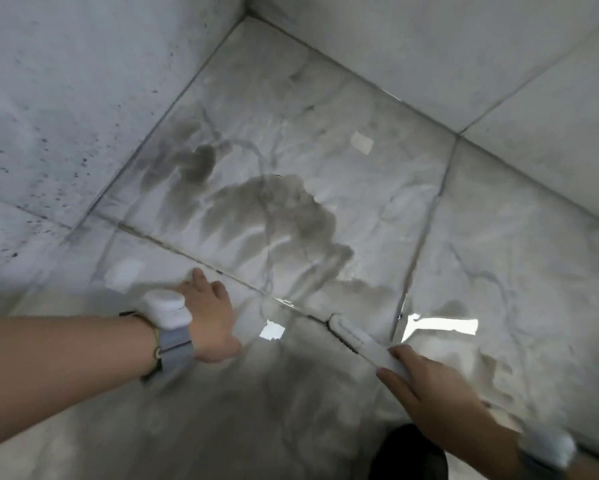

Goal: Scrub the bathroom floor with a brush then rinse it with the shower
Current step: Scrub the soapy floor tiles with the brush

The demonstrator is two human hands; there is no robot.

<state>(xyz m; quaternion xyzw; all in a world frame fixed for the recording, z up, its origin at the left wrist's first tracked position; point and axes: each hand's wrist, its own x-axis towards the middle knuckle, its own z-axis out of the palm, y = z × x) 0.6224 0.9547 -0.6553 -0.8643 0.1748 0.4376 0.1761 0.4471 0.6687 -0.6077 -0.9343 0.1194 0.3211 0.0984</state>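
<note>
The marble-patterned tiled floor (325, 140) is wet, with grey dirty water smeared across its middle. My right hand (433, 396) grips the handle of a white scrub brush (356, 339), whose head lies on a grout line between tiles. My left hand (211, 317) hovers over or rests on the floor at lower left; its fingers curl loosely and hold nothing. A white device on a grey strap sits on each wrist.
Two tiled walls meet in a corner at the top; the left wall (66, 116) is speckled with dark spots, the right wall (464, 57) is cleaner. A dark shape (412, 455), perhaps my foot or leg, shows at the bottom.
</note>
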